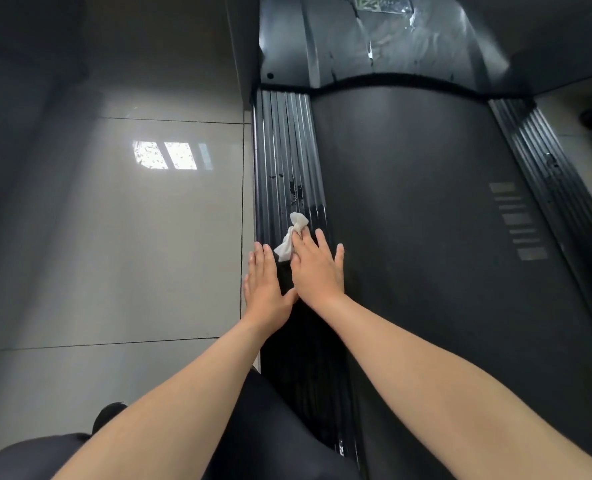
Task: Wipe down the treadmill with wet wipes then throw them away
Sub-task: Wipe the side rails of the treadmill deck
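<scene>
The black treadmill (409, 202) fills the middle and right of the head view, its ribbed left side rail (284, 161) running away from me. A crumpled white wet wipe (292, 237) lies on that rail. My right hand (317, 268) presses flat on the wipe with straight fingers, the wipe sticking out past its fingertips and left side. My left hand (265, 285) rests flat on the rail's outer edge, just left of the right hand, fingers straight and holding nothing.
Glossy grey floor tiles (114, 220) lie left of the treadmill. The motor cover (374, 39) rises at the far end, with streaks on it. The right side rail (547, 168) runs along the far side. My dark-clothed legs (270, 427) are at the bottom.
</scene>
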Motion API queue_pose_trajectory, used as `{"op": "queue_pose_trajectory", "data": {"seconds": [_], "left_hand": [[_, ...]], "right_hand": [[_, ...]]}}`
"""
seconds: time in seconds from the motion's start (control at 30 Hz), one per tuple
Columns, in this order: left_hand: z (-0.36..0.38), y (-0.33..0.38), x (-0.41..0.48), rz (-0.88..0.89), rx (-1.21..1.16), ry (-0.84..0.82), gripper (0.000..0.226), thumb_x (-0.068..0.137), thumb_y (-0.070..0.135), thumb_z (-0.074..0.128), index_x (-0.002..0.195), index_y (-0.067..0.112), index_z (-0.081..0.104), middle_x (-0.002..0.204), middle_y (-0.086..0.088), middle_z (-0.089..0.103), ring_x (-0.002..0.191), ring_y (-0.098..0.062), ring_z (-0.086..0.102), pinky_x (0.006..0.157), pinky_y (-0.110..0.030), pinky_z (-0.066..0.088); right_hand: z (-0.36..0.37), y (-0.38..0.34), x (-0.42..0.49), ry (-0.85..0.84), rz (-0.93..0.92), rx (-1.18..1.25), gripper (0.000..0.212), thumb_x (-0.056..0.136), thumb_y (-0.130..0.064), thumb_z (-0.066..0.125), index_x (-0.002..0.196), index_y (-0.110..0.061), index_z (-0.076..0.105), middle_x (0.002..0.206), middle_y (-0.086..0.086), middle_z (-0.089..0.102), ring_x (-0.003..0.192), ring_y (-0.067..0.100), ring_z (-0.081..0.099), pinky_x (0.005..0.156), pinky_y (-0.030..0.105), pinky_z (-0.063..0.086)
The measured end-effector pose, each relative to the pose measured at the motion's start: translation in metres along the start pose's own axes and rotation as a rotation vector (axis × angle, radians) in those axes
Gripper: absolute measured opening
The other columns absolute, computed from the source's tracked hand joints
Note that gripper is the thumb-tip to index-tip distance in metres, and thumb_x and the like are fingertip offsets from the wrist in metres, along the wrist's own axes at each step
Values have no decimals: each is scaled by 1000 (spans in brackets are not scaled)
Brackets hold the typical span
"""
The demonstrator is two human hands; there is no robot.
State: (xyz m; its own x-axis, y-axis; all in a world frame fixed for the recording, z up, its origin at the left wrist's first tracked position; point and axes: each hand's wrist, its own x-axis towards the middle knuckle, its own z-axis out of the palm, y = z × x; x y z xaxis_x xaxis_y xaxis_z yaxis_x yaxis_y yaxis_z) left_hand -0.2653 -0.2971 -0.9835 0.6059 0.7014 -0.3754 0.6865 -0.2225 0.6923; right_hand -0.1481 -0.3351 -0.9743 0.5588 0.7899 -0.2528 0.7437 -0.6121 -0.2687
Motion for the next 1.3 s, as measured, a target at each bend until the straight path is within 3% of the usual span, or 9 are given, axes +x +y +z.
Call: {"op": "queue_pose_trajectory", "data": {"seconds": [0.2, 0.4, 0.53, 0.67, 0.87, 1.07, 1.17, 1.23, 1.3], "left_hand": [[-4, -4, 4, 10, 0, -59, 105, 97, 33, 64, 158, 18, -20, 162, 5, -36, 151, -15, -27, 124, -44, -5], [-11, -8, 8, 25, -61, -145, 106, 98, 35, 63, 156, 20, -25, 160, 6, -38, 150, -14, -29, 126, -48, -4], [-9, -18, -1, 40, -81, -78, 97, 99, 30, 59, 159, 22, -17, 166, 9, -23, 153, -14, -19, 127, -48, 1], [-4, -27, -9, 29, -67, 23, 93, 98, 35, 61, 162, 25, -6, 168, 13, -12, 155, -14, -16, 126, -45, 3], [-13, -29, -9, 59, -165, 92, 84, 95, 26, 64, 162, 26, 13, 168, 11, 12, 154, -16, 7, 125, -41, 13], [-15, -28, -10, 32, -183, 59, 79, 98, 22, 59, 162, 27, 13, 168, 11, 13, 150, -17, 15, 123, -40, 17], [-18, -30, -8, 36, -322, 102, 67, 100, 14, 54, 160, 21, 25, 164, 5, 30, 149, -19, 27, 124, -41, 24], [-21, -25, -8, -19, -436, 147, 52, 104, 14, 46, 156, 18, 37, 156, 2, 43, 144, -15, 38, 120, -34, 32], [-25, -21, -12, -94, -495, 192, 42, 107, 16, 39, 148, 19, 49, 144, 5, 56, 132, -9, 49, 105, -15, 37]], "right_hand": [[-18, -17, 42, -74, 59, 31, 58, 106, -26, 36, 160, -31, 14, 169, -8, 6, 155, 22, 0, 121, 64, 4], [-12, -25, 9, -68, 30, 19, 55, 106, -32, 36, 158, -32, 20, 168, -7, 13, 155, 19, 3, 121, 61, 6], [-3, -16, -31, -28, -16, 15, 52, 107, -34, 31, 159, -33, 24, 167, -10, 18, 155, 15, 5, 124, 55, 5], [0, -10, -45, -29, -10, 39, 51, 106, -36, 32, 157, -38, 28, 166, -15, 19, 155, 15, 4, 122, 58, -2], [-8, -23, -5, -47, 37, 63, 55, 105, -38, 36, 158, -37, 23, 168, -13, 12, 155, 19, -2, 121, 63, -2], [-17, -42, 46, -72, 64, 40, 55, 105, -33, 39, 158, -34, 23, 168, -8, 13, 155, 24, -1, 120, 66, 4], [-13, -45, 34, -71, 22, 27, 54, 106, -33, 37, 158, -35, 22, 168, -8, 12, 155, 23, 0, 121, 64, 4], [-8, -41, 15, -73, -21, 9, 54, 106, -36, 34, 158, -36, 21, 168, -9, 11, 155, 22, 0, 121, 62, 3], [0, -34, -8, -74, -55, -13, 53, 107, -38, 31, 159, -36, 21, 168, -10, 11, 155, 20, 0, 121, 59, 2]]}}
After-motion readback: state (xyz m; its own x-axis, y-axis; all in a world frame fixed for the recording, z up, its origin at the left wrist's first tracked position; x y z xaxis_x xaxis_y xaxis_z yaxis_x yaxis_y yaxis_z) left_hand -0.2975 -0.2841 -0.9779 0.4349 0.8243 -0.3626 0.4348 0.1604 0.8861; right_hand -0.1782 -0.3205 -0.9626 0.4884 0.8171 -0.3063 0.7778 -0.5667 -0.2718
